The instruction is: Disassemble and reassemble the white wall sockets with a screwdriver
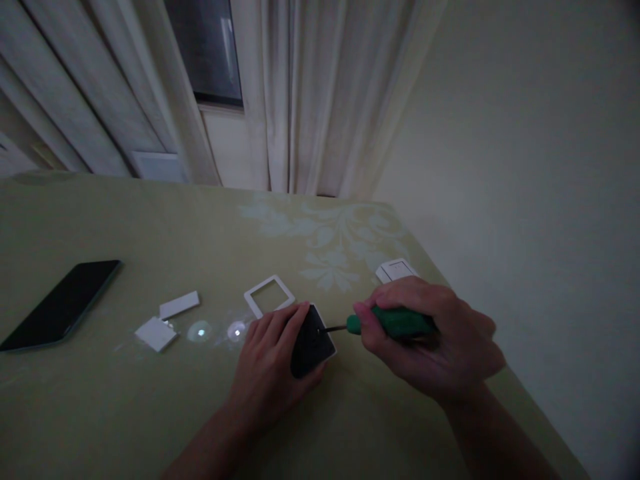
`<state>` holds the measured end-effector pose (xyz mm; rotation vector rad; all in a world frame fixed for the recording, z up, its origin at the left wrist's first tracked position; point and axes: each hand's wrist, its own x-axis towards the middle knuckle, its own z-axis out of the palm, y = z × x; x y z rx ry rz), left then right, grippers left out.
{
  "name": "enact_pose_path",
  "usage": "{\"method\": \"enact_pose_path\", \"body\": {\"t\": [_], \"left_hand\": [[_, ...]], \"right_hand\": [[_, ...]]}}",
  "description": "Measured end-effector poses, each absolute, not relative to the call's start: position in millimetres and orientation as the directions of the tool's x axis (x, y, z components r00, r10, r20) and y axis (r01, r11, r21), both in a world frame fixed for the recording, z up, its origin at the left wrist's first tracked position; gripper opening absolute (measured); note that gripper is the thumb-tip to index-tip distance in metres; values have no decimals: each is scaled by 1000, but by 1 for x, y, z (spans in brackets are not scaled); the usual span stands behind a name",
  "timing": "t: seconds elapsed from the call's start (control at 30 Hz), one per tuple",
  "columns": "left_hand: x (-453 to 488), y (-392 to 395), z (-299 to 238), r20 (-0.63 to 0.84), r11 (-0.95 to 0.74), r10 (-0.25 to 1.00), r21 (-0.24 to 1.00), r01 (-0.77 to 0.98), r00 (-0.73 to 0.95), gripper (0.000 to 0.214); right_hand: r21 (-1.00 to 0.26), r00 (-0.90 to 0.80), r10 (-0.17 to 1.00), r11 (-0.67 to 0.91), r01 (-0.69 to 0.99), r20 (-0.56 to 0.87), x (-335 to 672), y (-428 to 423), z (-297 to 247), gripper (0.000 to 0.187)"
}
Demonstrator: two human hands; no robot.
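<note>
My left hand [275,360] is closed around a wall switch module [313,343], a black-faced block with a white rim, tilted up off the table. In my right hand [430,340] is a screwdriver [395,322] with a green handle. Its thin metal shaft points left, and the tip meets the module's dark face. Just behind my left fingers lies a white square frame [270,295], partly covered by them. A white switch [397,269] sits beyond my right hand, its near part hidden.
A narrow white plate [179,305] and a squarish white piece [157,333] lie left on the patterned tablecloth [200,400]. Farther left rests a black tablet or phone [65,303]. Curtains [320,93] hang behind the table, and a pale wall [540,167] borders its right edge.
</note>
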<state>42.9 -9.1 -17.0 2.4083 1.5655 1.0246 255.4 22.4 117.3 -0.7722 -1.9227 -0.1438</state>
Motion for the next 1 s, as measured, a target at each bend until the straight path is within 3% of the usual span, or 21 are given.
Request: {"method": "enact_pose_path", "body": {"t": [0.53,1.0], "left_hand": [[47,-10,-15,457,-482,844,417,770,280,86],[44,-13,-18,466,-495,838,426,758,285,83]], "right_hand": [[-220,-341,468,795,565,815,258,21,119,24],[-208,-183,446,692,692,876,253,19,112,17]]}}
